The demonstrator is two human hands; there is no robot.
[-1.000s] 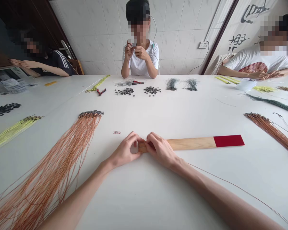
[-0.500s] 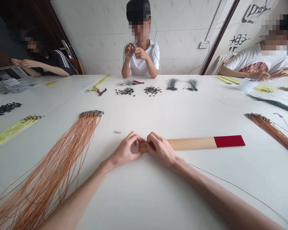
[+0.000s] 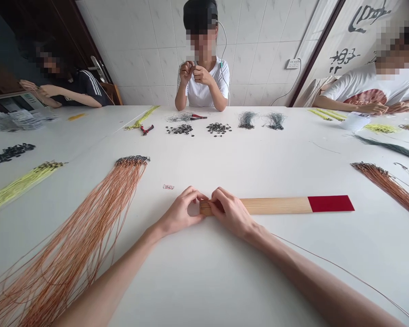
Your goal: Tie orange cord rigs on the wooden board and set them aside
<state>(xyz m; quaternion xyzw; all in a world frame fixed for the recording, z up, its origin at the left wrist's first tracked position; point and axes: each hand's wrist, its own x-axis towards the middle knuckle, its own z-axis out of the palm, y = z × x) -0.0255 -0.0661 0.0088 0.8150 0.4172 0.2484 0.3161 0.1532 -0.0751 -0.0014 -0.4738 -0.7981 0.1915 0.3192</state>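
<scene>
A flat wooden strip (image 3: 279,205) with a red end (image 3: 330,203) lies crosswise on the white table in front of me. My left hand (image 3: 179,213) grips the strip's left end between thumb and fingers, one on each long edge. My right hand (image 3: 234,214) rests over the strip just beside it, thumb and forefinger pinched at its surface. A thin dark loop shows on the wood by the fingertips; its details are too small to make out. From under my right forearm a thin brown line (image 3: 327,260) trails to the lower right.
Left lies a bundle of orange-brown lines (image 3: 98,218) with dark hooked ends; another bundle (image 3: 388,184) lies right. Yellow bundles (image 3: 23,181), pliers (image 3: 146,130) and dark small parts (image 3: 219,129) lie farther off. Three people sit around the table, hands raised or on it.
The whole view has shifted slightly, so things appear a little farther right. Both my hands keep their places on the strip.
</scene>
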